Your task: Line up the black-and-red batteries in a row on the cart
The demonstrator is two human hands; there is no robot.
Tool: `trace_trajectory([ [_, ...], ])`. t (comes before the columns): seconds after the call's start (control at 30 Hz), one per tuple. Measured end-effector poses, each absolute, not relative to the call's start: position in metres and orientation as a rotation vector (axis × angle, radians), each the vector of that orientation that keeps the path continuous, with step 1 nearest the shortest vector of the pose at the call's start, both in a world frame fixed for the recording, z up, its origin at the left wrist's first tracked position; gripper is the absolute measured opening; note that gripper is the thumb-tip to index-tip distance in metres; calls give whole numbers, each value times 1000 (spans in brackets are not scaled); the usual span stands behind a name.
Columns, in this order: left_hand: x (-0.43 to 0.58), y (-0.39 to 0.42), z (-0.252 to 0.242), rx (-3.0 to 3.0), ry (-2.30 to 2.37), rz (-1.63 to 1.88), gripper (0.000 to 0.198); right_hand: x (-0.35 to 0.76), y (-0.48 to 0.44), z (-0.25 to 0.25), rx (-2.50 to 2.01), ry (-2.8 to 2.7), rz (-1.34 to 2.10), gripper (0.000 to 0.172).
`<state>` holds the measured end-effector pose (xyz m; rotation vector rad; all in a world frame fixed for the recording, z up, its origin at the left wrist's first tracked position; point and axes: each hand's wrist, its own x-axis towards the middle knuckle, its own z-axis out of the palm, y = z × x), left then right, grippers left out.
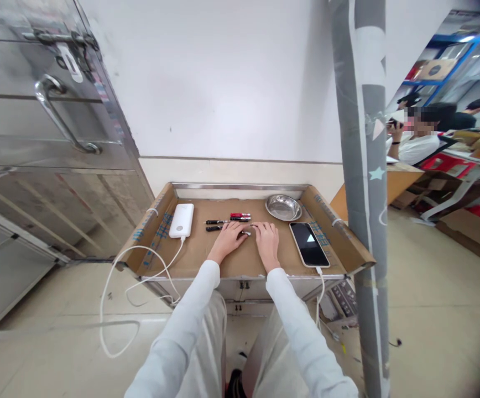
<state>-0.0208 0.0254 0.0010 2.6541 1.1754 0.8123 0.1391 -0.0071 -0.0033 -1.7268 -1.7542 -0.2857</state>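
Note:
My left hand is closed, its fingers curled over the pens on the cardboard-lined cart top. Past its thumb pokes the silver end of a pen. My right hand is closed too, its fingertips almost meeting the left ones around a thin dark piece that is mostly hidden. To the left of my hands are the ends of a black pen and another black pen. Just beyond my fingers lie a red pen and a dark pen, side by side.
A white power bank with a white cable sits at the left. On the right are a round metal dish and a plugged-in phone. A wrapped grey pole stands beside the cart. Other people sit at the far right.

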Motion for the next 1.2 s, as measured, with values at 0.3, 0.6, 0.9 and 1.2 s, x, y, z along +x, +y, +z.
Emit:
trace_trajectory([
  [0.3, -23, 12, -6, 2510, 1320, 1005, 22, 137, -15, -1, -1622, -1879, -246, 28],
  [0.6, -24, 7, -3, 2500, 1507, 1090, 23, 128, -16, 2, -1323, -2135, -11, 46],
  [0.9, -27, 1, -8, 2260, 2040, 1078, 20, 113, 4, 3, -1501, -2099, -190, 38],
  [1.2, -28, 9, -12, 2224, 2069, 1105, 19, 99, 34, 1, -1573, -2084, -240, 19],
])
